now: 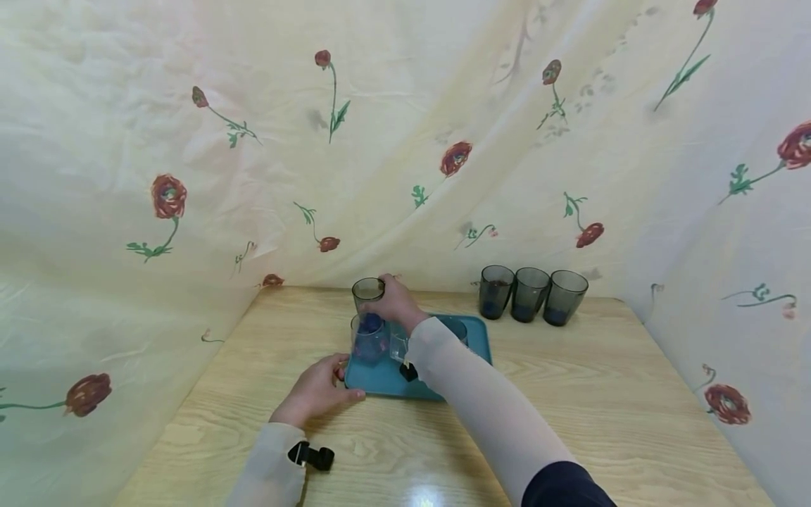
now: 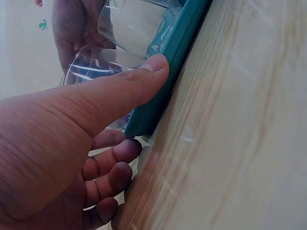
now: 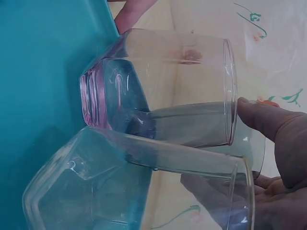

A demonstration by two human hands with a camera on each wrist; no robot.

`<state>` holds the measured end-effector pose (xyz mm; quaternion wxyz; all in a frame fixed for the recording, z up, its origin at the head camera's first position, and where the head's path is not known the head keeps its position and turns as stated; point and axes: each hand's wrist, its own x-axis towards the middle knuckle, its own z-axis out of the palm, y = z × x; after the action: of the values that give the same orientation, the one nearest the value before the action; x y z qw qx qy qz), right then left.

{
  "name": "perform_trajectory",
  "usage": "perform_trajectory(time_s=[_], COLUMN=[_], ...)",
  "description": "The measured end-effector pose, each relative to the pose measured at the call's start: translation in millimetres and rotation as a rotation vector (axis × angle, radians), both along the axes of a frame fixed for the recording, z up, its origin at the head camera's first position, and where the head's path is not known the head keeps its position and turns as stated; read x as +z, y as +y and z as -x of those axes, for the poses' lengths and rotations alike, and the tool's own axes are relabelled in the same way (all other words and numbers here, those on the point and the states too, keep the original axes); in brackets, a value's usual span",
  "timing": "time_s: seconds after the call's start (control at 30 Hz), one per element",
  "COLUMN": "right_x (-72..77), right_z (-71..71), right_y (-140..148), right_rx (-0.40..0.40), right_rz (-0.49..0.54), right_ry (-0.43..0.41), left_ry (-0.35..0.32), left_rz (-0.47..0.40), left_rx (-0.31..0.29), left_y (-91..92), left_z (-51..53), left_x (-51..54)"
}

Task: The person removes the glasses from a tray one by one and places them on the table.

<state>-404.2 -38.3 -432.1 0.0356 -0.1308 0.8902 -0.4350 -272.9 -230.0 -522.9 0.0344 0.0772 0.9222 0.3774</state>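
Note:
My right hand (image 1: 400, 306) holds a smoky grey glass (image 1: 365, 294) by its rim, at the back left of the blue-green tray (image 1: 380, 382). The held glass stands upright just behind a clear glass with a pinkish base (image 3: 187, 81). Another clear glass (image 3: 91, 187) stands beside that one on the tray. A further glass (image 1: 457, 328) shows partly behind my right sleeve. At the tray's front left corner is my left hand (image 1: 319, 391), its thumb along the front rim and its fingers curled at the left side. Whether the grey glass touches the tray is hidden.
Three smoky grey glasses (image 1: 531, 296) stand in a row at the back right of the wooden table (image 1: 570, 408). A flowered cloth (image 1: 393, 127) hangs behind the table and along both sides. Black straps with small devices sit on both wrists.

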Motion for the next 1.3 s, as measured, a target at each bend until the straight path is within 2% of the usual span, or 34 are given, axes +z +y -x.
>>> perform_trajectory(time_s=[0.27,0.43,0.8,1.03,1.3], right_x=[-2.5,3.3,22.5,30.4,32.9], right_z=[1.8,1.7,-17.0,-27.2,-36.7], right_y=[3.0,12.4,37.8,54.9,80.7], right_rx=[-0.035,-0.051,-0.020,-0.060,-0.074], right_rz=[0.051,0.102,0.282,0.322,0.396], right_ry=[0.017,0.051,0.113,0.182,0.237], left_ry=[-0.007,-0.007,-0.009,-0.010,-0.018], left_rz=[-0.006,-0.011,-0.001,-0.008,-0.028], left_rx=[-0.001,-0.006,0.022,0.024,0.022], left_y=[-2.0,-1.7,2.2,2.8,2.5], left_z=[3.3,3.5,-0.6,-1.5,-1.4], left_x=[-4.3,-4.6,-0.1,0.5,-1.2])
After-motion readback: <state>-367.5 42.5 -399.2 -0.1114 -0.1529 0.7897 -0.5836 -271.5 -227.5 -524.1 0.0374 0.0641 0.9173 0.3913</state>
